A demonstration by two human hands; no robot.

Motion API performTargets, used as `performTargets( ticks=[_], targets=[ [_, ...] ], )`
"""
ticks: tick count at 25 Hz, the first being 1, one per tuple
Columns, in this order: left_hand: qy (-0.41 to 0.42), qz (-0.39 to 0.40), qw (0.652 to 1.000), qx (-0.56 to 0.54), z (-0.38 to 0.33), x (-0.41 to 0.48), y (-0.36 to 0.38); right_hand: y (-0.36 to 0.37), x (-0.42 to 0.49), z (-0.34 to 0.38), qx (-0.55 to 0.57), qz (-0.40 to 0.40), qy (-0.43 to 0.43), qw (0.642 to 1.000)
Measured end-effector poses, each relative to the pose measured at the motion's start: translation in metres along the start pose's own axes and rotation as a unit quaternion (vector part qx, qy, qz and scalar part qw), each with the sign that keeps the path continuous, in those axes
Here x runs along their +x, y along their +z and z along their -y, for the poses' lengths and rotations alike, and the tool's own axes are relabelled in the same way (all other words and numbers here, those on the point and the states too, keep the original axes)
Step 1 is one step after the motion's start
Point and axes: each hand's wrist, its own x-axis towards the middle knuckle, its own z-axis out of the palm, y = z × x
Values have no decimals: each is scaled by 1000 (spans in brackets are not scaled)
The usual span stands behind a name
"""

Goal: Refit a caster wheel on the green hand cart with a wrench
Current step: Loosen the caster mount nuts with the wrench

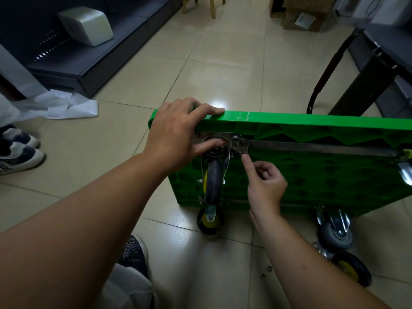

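— Beige tiled floor all round, with a dark shelf unit up at ten o'clock. Where is the cart?

— The green hand cart stands on its long edge at three o'clock from the middle of view, ribbed underside towards us.

— And the wheel?

— The caster wheel hangs from its mounting plate at the cart's upper left corner, near the centre of view, with its tyre pointing to six o'clock.

— What about the left hand?

— The left hand clasps that corner. Its fingers lie over the top edge and the thumb presses on the caster's swivel.

— The wrench?

— The wrench has its head on a bolt at the plate's three o'clock corner, and its handle runs off towards three o'clock.

— And the right hand?

— The right hand sits at five o'clock from that head. The index fingertip touches the head's lower edge and the other fingers are curled in. I cannot tell whether it pinches anything.

— Anything else on the floor?

— A grey caster and a black-and-yellow wheel at four o'clock, with small metal rings near them.
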Motion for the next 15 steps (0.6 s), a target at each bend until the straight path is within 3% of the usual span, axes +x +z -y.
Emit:
performTargets(
  ticks=[10,15],
  targets=[
    [-3,-2,1000,2,-1,0,-2,3,3,2,4,12,9,1000],
    [-3,2,1000,1,-1,0,-2,-6,12,18,-78,32,-68,994]
  ],
)
